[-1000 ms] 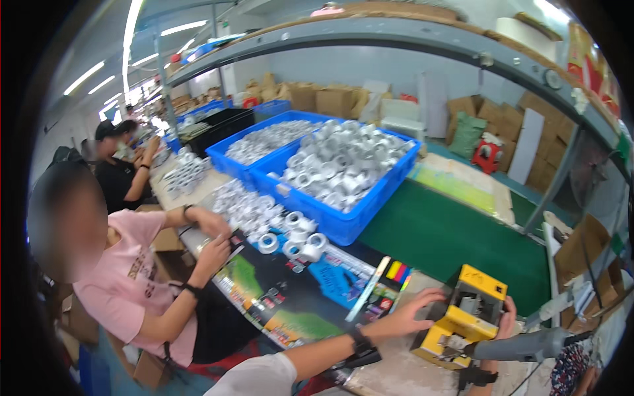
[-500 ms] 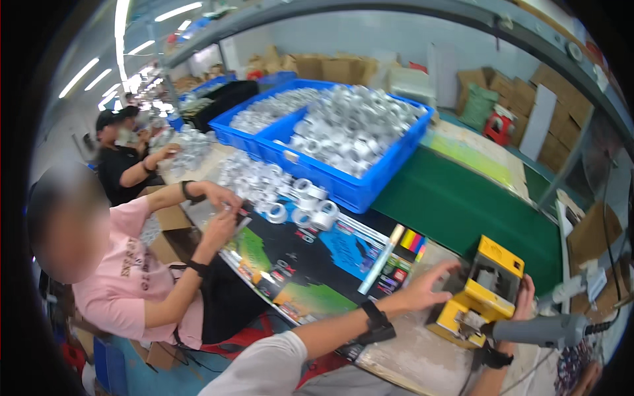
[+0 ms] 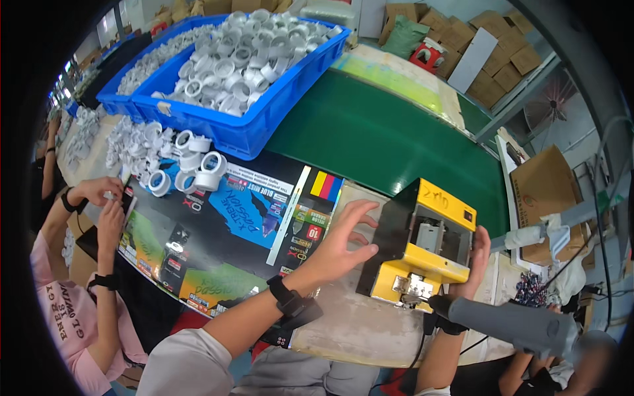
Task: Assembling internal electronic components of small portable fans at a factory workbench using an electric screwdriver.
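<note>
A yellow and black box-shaped machine (image 3: 432, 247) with an open top and a silver metal fitting (image 3: 411, 288) at its near end stands on the worn bench in front of me. My left hand (image 3: 347, 241) hovers just left of it, fingers spread and nothing in them. Against the machine's right side lies my right hand (image 3: 477, 261), its fingers curled along that wall; the thumb is hidden. Over my right wrist, a grey cylindrical tool (image 3: 508, 323) with a dark tip points toward the fitting.
A blue divided crate (image 3: 244, 135) full of white plastic rings stands far left, with loose white rings (image 3: 191, 162) before it. Printed dark sheets (image 3: 198, 231) cover the bench. Beyond runs a green belt (image 3: 389, 145). A co-worker's hands (image 3: 105, 204) work at left.
My view has swung right and down, so the crate and co-worker sit further left. My left hand remains spread beside the machine, and my right hand stays at its right side.
</note>
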### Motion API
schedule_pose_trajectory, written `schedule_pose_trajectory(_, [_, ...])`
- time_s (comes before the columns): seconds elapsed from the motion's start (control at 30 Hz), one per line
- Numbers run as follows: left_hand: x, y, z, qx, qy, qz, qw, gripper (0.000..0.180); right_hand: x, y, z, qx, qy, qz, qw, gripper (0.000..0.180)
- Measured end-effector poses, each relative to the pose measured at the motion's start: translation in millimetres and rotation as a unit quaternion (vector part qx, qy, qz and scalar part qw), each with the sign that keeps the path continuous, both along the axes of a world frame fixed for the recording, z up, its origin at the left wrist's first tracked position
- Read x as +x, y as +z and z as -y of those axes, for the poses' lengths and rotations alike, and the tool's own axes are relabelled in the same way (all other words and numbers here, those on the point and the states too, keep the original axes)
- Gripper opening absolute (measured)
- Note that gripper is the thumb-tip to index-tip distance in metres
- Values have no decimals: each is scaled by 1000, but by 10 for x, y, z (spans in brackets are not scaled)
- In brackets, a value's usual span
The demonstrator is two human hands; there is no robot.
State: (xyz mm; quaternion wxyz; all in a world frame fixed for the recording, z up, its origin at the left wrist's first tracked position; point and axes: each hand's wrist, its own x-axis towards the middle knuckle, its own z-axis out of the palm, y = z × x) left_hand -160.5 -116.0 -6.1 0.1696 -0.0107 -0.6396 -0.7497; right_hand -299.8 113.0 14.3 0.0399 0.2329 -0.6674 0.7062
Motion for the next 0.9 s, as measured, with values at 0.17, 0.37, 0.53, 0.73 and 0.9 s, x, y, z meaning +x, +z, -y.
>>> schedule_pose_trajectory(0.17, [-7, 17, 41, -8, -5, 10, 1000, 59, 32, 32, -52, -2, 54, 3, 999, 49])
schedule_pose_trajectory(0.37, [-46, -95, 95, -57, -25, 1, 998, 56, -12, -139, -141, -1, -1, 24, 1000, 51])
schedule_pose_trajectory(0.53, [-172, -57, 66, -41, -83, 37, 995, 55, 3, 20, -147, 65, -81, -21, 994, 61])
schedule_pose_trajectory(0.73, [-141, -4, 104, -27, -97, 64, 993, 56, -27, 11, -193, 130, -101, 2, 986, 64])
schedule_pose_trajectory(0.9, [-105, -77, 39, -15, -50, 98, 994, 57, -22, -79, -106, 72, -10, 42, 996, 65])
